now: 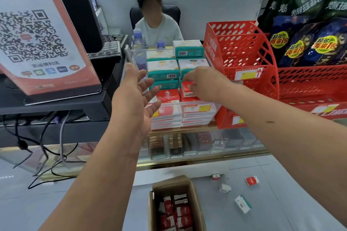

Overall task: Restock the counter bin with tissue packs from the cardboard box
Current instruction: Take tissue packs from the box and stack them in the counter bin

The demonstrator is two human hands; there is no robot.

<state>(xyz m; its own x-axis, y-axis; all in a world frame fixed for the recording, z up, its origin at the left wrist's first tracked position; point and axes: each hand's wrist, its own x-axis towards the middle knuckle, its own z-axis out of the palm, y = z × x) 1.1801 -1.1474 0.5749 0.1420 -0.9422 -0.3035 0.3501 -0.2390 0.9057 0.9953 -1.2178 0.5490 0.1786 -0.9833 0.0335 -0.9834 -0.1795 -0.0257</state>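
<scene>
The glass-topped surface [216, 155] is stretched right across the view. A big QR-code sign [37, 33] is propped at its left and a red perforated rack [244, 47] is set at its right, with dark snack bags [304, 24] hung beside the rack. Down on the floor the cardboard box [196, 200] is left open, and red boxed packs [180, 212] are seen lined up inside it. Up on the surface, between sign and rack, the clear counter bin [197, 104] is found. It is filled with red packs at the front, and teal packs [163, 70] are stacked high at the back. Both hands are reached out over that bin, held apart from each other. The left hand [135, 95] is held open, palm turned inward and fingers spread, with nothing gripped. The right hand [202, 82] is lowered onto the right stack, and a red tissue pack [187, 90] is pinched under its curled fingertips, on top of the front pile. A few loose packs [252, 180] are scattered on the floor, right of the box.
</scene>
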